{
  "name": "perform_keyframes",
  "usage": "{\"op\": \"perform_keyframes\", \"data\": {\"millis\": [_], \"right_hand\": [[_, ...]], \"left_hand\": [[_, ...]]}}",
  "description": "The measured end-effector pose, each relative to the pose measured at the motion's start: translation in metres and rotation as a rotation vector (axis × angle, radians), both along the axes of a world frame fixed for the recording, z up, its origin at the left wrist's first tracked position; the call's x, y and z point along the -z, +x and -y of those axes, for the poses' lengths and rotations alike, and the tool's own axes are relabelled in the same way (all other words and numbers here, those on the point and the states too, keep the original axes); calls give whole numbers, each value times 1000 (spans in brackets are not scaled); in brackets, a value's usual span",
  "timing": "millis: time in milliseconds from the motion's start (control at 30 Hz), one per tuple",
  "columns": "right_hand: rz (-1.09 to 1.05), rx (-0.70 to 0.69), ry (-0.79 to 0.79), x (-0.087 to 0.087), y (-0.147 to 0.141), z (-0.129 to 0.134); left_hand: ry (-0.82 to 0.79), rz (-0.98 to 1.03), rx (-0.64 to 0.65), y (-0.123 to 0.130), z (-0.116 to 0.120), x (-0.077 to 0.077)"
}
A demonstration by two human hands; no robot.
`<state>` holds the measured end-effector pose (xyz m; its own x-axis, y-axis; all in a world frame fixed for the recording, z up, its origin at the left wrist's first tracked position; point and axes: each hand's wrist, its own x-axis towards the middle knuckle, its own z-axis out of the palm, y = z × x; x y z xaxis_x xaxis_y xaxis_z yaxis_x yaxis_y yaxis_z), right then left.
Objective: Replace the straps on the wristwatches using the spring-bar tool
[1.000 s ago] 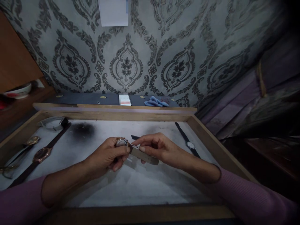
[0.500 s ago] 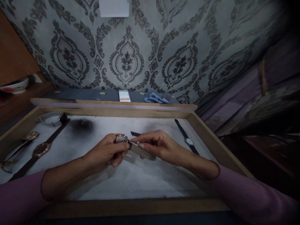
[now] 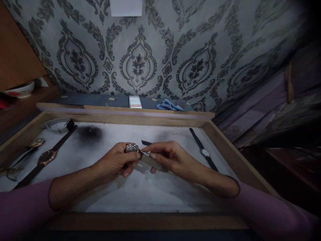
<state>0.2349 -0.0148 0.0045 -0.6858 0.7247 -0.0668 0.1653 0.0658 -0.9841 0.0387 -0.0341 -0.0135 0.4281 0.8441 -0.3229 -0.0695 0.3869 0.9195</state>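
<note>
So there's this big wooden-rimmed tray [image 3: 150, 219], white inside, with the left hand [image 3: 122, 160] and right hand [image 3: 168, 157] over its middle. The left has the rose-gold watch [image 3: 131, 148] pinched by its case, and the right's got a small metal tool [image 3: 145, 153] between its fingers, right where the pale strap [image 3: 152, 162] meets the case.

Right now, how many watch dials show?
4: one dial in the left hand, a white dial at the wooden tray's right, a rose-gold watch and small gold watch at left. The grey strap may hide another.
</note>
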Motion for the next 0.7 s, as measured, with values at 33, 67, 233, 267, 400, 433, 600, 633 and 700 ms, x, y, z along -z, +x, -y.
{"op": "perform_keyframes", "data": {"millis": [33,67,233,267,400,433,600,633,700], "right_hand": [[-8,7,-15,1,-1,0],[-15,18,-36,2,-1,1],[-45,95,-114,4,-2,4],[-47,107,-114,4,-2,5],[-43,136,-66,4,-2,9],[-38,138,-54,3,-2,10],[-23,140,-51,1,-3,10],[-24,142,-52,1,-3,10],[-27,143,-61,1,-3,9]], "left_hand": [[-1,-2,-3,0,0,0],[-2,-3,-5,0,0,0],[-5,1,-13,0,-1,-1],[-1,10,-15,0,-1,-1],[12,20,-17,0,0,-2],[12,15,-18,0,0,-3],[22,13,-16,1,0,-4],[21,16,-15,1,0,-3],[17,19,-13,1,0,-3]]}}
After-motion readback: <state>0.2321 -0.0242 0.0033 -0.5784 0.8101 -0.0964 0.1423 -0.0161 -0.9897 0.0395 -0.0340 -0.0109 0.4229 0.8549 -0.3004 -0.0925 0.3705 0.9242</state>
